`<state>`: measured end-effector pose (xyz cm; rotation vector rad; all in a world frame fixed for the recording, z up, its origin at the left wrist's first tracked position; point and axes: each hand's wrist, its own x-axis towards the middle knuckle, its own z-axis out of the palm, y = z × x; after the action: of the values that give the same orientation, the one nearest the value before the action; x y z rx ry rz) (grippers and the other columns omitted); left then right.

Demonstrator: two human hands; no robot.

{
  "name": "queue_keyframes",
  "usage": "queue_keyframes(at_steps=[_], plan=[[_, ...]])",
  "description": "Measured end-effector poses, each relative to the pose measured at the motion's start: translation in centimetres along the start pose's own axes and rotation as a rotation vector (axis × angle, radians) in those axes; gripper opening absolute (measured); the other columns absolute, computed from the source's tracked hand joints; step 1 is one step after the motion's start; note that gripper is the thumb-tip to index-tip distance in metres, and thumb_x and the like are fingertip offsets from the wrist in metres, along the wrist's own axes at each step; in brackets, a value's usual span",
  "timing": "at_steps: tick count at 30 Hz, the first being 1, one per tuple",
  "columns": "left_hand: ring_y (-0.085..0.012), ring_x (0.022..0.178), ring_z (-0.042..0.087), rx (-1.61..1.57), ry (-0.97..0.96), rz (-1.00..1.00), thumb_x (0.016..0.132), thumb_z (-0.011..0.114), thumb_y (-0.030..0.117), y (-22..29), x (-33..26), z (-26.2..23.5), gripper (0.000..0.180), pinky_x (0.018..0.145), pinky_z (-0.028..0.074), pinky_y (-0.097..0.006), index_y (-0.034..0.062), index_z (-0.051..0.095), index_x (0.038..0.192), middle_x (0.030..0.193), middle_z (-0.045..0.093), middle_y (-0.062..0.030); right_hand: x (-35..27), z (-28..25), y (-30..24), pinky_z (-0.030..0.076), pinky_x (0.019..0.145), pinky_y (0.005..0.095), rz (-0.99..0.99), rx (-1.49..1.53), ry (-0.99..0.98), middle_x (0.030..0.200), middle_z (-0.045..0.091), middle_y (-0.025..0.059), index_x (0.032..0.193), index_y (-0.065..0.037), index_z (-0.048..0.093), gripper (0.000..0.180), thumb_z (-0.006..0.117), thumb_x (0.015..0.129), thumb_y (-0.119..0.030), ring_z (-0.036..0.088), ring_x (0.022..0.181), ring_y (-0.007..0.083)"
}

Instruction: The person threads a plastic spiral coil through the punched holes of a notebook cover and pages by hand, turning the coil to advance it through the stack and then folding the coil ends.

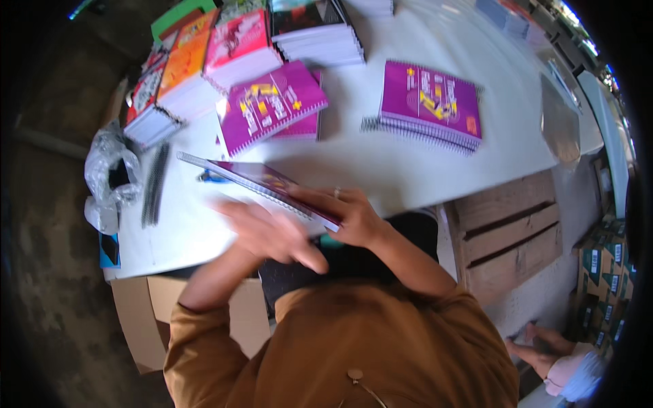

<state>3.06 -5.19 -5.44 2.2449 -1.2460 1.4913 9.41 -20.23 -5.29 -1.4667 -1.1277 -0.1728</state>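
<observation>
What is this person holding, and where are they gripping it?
A purple spiral notebook, gripped at its near corner by the right hand; the blurred left hand lies against its spiral edge.

A single head-worn fisheye camera is looking steeply down from above the person's own shoulders, facing forward over the white bench (pixel 422 170). It is sitting close, so the hands are filling the middle of the frame and the far stacks of notebooks (pixel 238 47) are curving along the top rim, with the floor bending away at both sides.
</observation>
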Motion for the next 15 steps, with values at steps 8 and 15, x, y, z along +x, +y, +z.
queue_keyframes(at_steps=[8, 15], plan=[[-0.0526, 0.117, 0.031, 0.076, -0.197, -0.242, 0.072, 0.035, 0.079, 1.8, -0.9, 0.6, 0.104, 0.093, 0.023, -0.068, -0.0011, 0.021, 0.138, 0.13, 0.034, -0.0306, 0.1, -0.5, 0.8, 0.052, 0.073, 0.0345, 0.086, 0.011, 0.028, 0.107, 0.063, 0.0118, 0.117, -0.005, 0.056, 0.047, 0.068, 0.072, -0.008, 0.065, 0.085, 0.0265], [-0.0288, 0.115, 0.04, -0.02, -0.422, -0.497, 0.085, 0.047, 0.049, -1.7, 6.5, 0.9, 0.05, 0.099, 0.023, -0.048, 0.0116, 0.051, 0.119, 0.115, 0.048, -0.0092, 0.1, -0.5, 1.7, 0.049, 0.064, 0.0356, 0.115, 0.179, 0.091, 0.086, 0.064, 0.0139, 0.099, -0.007, 0.06, 0.027, 0.064, 0.073, -0.007, 0.061, 0.077, 0.0338]])
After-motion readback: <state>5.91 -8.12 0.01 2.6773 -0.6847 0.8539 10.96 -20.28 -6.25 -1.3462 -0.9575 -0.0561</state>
